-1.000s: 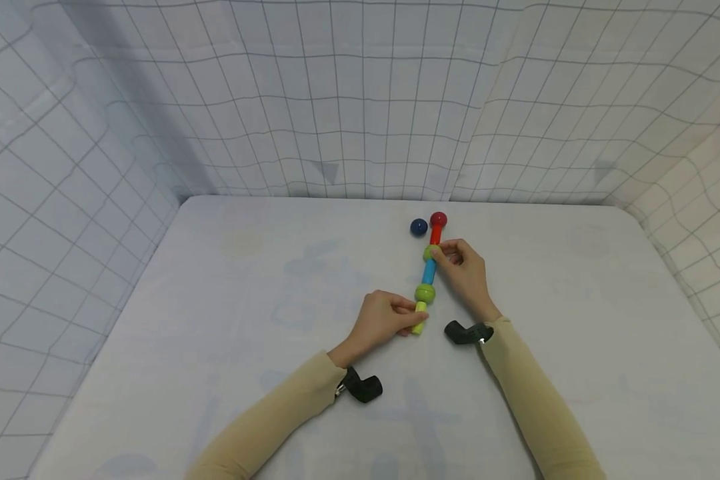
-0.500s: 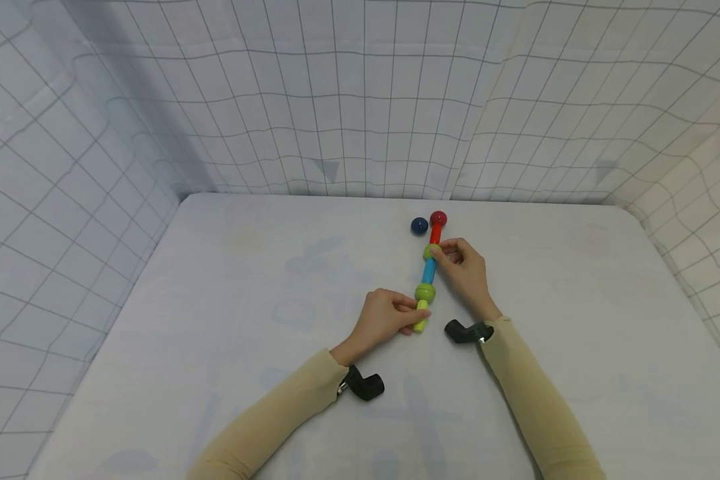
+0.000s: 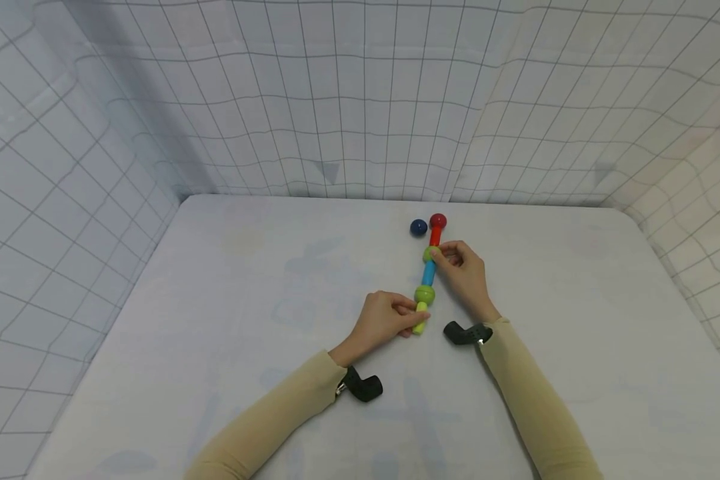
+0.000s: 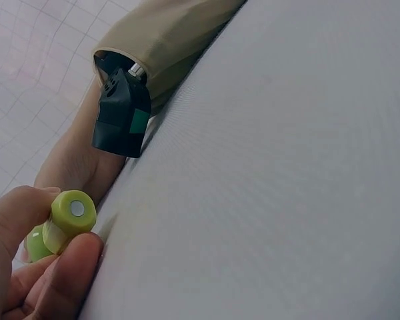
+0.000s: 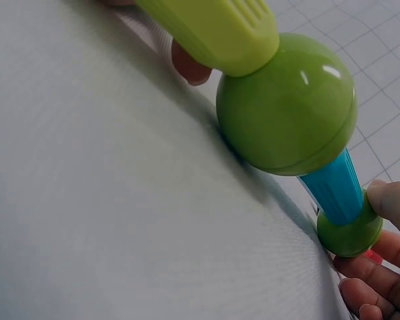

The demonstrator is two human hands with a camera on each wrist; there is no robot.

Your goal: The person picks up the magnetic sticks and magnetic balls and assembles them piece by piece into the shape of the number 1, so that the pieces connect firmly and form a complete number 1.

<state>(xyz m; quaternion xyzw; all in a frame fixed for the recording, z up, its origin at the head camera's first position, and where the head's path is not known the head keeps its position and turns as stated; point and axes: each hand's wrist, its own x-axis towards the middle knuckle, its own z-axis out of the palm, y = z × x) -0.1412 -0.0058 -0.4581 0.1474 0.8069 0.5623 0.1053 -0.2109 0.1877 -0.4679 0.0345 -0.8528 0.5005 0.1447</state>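
Observation:
A row of toy rods and balls slants across the white table. My left hand (image 3: pixel 383 319) pinches the yellow-green rod (image 3: pixel 421 320) at its near end. This rod meets a green ball (image 5: pixel 287 107), and a silvery disc shows in its free end in the left wrist view. Beyond comes a blue rod (image 5: pixel 335 188), then a second green ball (image 5: pixel 349 235), which my right hand (image 3: pixel 467 279) holds between thumb and fingers. Past that hand, a red rod (image 3: pixel 435 236) leads to a red ball (image 3: pixel 438 221).
Just left of the red ball lies a loose dark blue ball (image 3: pixel 419 228). White grid-patterned cloth (image 3: pixel 360 120) hangs behind the table and at both sides. Each wrist carries a black camera mount (image 3: pixel 363 387) close to the table surface (image 3: pixel 246 287).

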